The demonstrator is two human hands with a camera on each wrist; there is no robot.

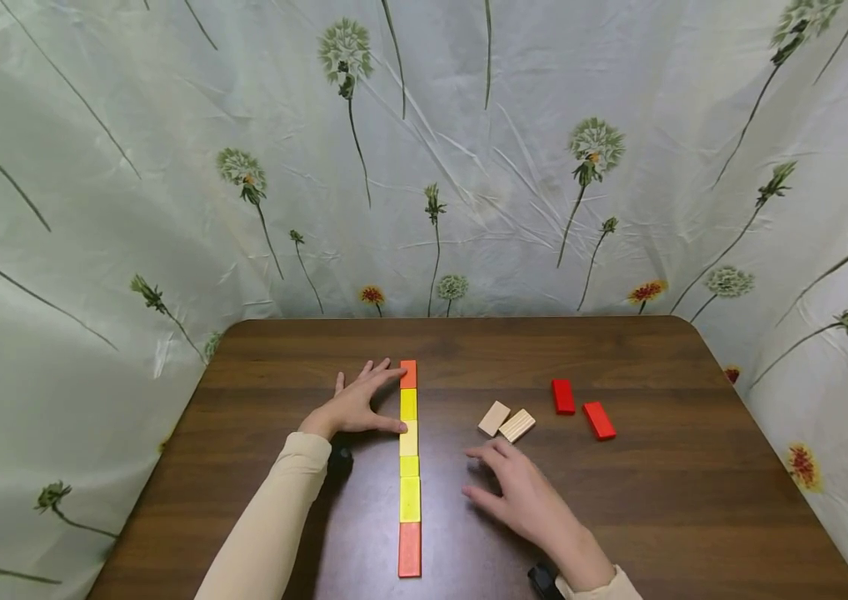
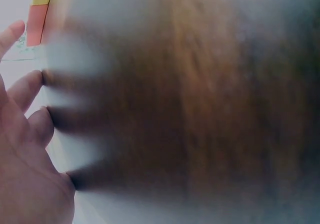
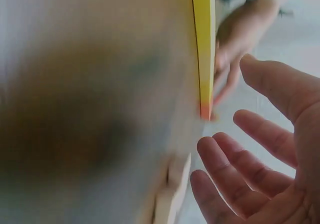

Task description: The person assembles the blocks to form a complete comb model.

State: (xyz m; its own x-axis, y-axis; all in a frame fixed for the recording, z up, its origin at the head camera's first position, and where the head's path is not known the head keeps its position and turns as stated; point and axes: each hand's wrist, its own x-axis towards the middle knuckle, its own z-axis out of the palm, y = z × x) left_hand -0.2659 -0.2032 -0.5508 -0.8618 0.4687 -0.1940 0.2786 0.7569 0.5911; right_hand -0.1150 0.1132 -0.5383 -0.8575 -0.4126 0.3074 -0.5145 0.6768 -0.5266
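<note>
Several flat blocks form a straight row running away from me on the table in the head view. An orange block (image 1: 409,374) tops the row, and a salmon-red block (image 1: 410,550) ends it nearest me. Between them lie yellow blocks (image 1: 410,498) and a pale yellow one (image 1: 409,439). My left hand (image 1: 355,407) is spread at the row's left side, index fingertip at the orange block, thumb tip at the pale yellow one. My right hand (image 1: 525,500) holds nothing, its fingers loosely bent and apart. Just beyond its fingertips lie two plain wooden blocks (image 1: 495,418), one ridged.
Two red blocks (image 1: 600,421) lie apart from each other farther right on the dark wooden table (image 1: 664,517). Behind the table's back edge hangs a pale curtain (image 1: 469,150) printed with dandelions. Dark devices sit at both wrists.
</note>
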